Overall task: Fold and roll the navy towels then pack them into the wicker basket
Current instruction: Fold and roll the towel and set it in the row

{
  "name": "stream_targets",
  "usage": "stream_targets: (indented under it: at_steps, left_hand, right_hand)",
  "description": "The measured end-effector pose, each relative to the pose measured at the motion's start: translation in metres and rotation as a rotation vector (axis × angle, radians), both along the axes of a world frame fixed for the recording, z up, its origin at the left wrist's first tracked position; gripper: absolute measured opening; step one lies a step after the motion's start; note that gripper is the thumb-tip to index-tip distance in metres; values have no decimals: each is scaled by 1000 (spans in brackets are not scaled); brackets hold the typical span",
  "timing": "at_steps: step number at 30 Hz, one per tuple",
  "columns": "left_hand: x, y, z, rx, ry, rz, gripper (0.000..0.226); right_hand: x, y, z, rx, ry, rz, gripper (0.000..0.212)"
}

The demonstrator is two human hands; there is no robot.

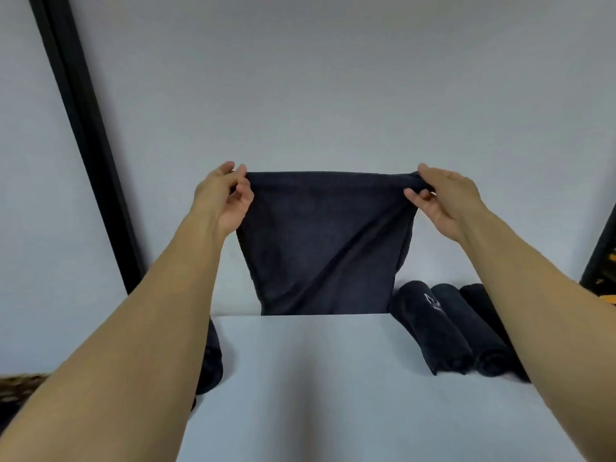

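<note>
A navy towel hangs spread in the air above the far edge of the white table. My left hand pinches its top left corner and my right hand pinches its top right corner. The towel's lower end drops behind the table's far edge. Three rolled navy towels lie side by side on the table at the right, one bearing a white logo. More navy cloth lies at the table's left, mostly hidden by my left forearm. No wicker basket shows.
A plain pale wall fills the background. A black post slants up at the left. Another dark frame piece stands at the right edge. A patterned floor patch shows at lower left.
</note>
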State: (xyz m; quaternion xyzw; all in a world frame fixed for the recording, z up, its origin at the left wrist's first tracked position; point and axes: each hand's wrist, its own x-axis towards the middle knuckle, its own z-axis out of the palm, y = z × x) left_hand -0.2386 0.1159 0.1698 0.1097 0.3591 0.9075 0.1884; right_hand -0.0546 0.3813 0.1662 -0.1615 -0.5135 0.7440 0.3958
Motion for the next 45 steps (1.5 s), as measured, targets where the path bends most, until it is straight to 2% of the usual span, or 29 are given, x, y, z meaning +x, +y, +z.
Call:
stream_targets:
  at_steps: [3,5,8,11,16,19,22,25,28,31,33,35,38,40,41,43,44,45]
  left_hand:
    - [-3,2,24,70,49,54,18]
    - [5,-3,35,89,79,103,15]
    - [31,-21,37,-4,170,189,11]
    - [68,-47,21,-161,249,224,6]
    - [134,-100,-48,-662,450,275,12]
    - [169,-127,-112,-789,381,144,12]
    - [197,-145,-174,-967,309,-24,18]
    - [220,-158,-210,-1116,301,-113,15]
    - [222,-158,-223,-1156,265,-135,18]
    - [213,-145,-229,-1228,229,-187,24]
    - [201,-132,-233,-1295,235,-120,17]
    - [182,-117,-240,-1421,331,25,15]
    - [156,-98,-245,-1729,553,168,33]
    - [142,-87,-244,-1827,590,192,46]
    - [136,-82,-241,-1843,582,176,48]
    - [120,-76,-239,-1813,521,157,30]
    - [112,-75,-238,-1777,470,132,28]
    - [104,-75,-239,-1739,440,103,37]
  right_hand:
    - [0,1,29,30,65,-37,7]
    - [8,0,43,44,101,-56,7]
    - [34,-5,46,92,55,-65,6]
    - [76,-16,30,243,-201,-48,9]
    - [161,-33,-26,540,-834,197,7]
    - [199,-48,-77,617,-1089,392,9]
    - [229,-64,-123,643,-1266,580,9]
    - [244,-67,-159,627,-1368,668,7]
    - [243,-63,-177,678,-1475,707,24]
    - [232,-64,-173,708,-1507,725,21]
    - [216,-64,-170,748,-1458,659,21]
    - [190,-62,-174,822,-1320,503,16]
    - [140,-59,-191,866,-1087,313,11]
    - [109,-55,-204,869,-1026,284,16]
    - [95,-50,-211,881,-1024,285,21]
    - [73,-39,-223,961,-1093,281,34]
    - [64,-34,-227,1035,-1158,257,39]
    - [57,-30,-230,1096,-1221,224,44]
